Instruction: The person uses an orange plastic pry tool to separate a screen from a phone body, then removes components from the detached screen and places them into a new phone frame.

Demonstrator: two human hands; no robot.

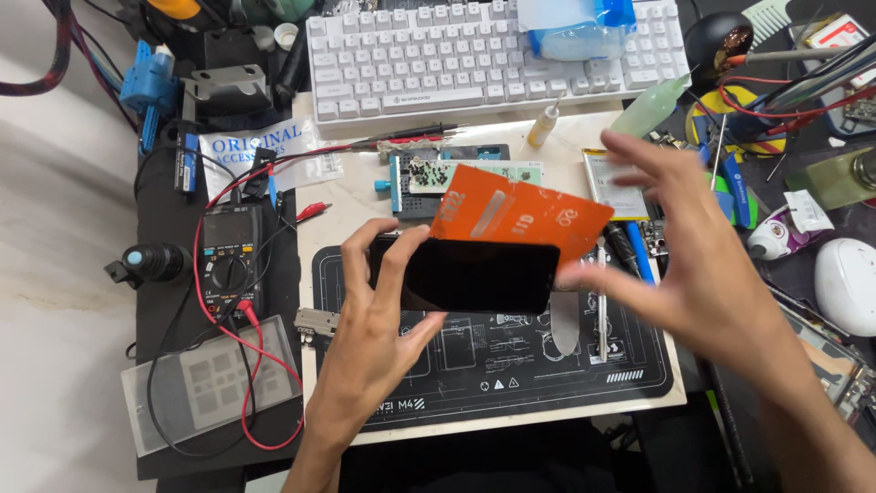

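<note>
while the left hand (383, 301) clamps a black phone (465, 274) by its left end, thumb along the near edge and fingers curled over the far edge, the right hand (703, 265) is blurred with its fingers spread; its fingertips sit at the phone's right end and at an orange film (520, 215), but whether they pinch the film cannot be told. the film is a stiff orange sheet with a pale patch and light markings, tilted and lifted off the phone's far edge, rising away from the left fingertips. the phone's face is dark, glossy and blank, held flat above a black work mat (511, 365) with white line drawings.

just beyond the left fingertips lies a small circuit board holder (429, 187) with blue knobs, and past it a white keyboard (456, 59) carrying a blue plastic packet (575, 27). a small glue bottle (544, 123) leans between the keyboard and the right fingers. behind the right fingers rest a flat battery (611, 178) and a pale green bottle (652, 105). left of the left wrist sit a black multimeter (230, 260) with red leads (251, 365) and a clear pouch (210, 383) holding a pale grey sheet with cut-out squares. right of the right hand are a white rounded case (847, 283) and tangled tools. under the right palm, tweezers (602, 306) and a blue pen (639, 256) lie on the mat.
</note>
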